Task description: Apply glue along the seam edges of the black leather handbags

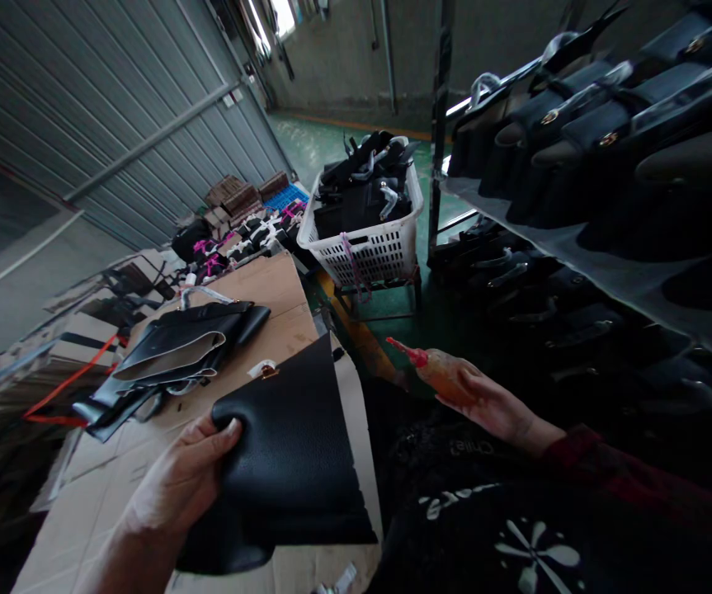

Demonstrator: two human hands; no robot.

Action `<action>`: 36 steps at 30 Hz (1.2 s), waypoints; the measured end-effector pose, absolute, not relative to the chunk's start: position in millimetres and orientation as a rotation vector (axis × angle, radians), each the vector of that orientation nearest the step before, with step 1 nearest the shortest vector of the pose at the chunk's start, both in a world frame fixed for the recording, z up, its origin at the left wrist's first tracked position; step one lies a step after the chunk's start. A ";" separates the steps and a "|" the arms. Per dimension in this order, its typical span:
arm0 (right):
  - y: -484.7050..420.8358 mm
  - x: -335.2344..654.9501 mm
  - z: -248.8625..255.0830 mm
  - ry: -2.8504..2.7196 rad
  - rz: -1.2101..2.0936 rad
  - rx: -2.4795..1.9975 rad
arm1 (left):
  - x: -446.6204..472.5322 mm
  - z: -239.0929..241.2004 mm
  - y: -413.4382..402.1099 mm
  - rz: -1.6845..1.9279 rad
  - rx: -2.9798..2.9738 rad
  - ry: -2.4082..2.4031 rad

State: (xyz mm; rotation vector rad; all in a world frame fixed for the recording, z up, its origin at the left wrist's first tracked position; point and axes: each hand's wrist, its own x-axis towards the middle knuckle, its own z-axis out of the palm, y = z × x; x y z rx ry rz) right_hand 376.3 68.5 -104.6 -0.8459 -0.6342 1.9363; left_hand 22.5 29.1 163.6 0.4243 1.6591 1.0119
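My left hand grips the edge of a black leather bag panel, thumb on top, holding it over the cardboard-covered table. A small gold clasp sits at the panel's far corner. To the right, over my dark lap, my right hand is wrapped round a translucent amber glue bottle with a red nozzle that points left. A pile of black bag pieces with a grey lining lies further back on the table.
A white plastic basket full of black bags stands on a low stand ahead. A rack of finished black bags runs along the right. Boxes and parts with pink tags crowd the table's far end. Corrugated wall on the left.
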 end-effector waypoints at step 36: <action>150.7 373.4 -81.5 -1.710 0.895 -0.871 | 33.8 116.7 36.9 1.165 0.207 1.701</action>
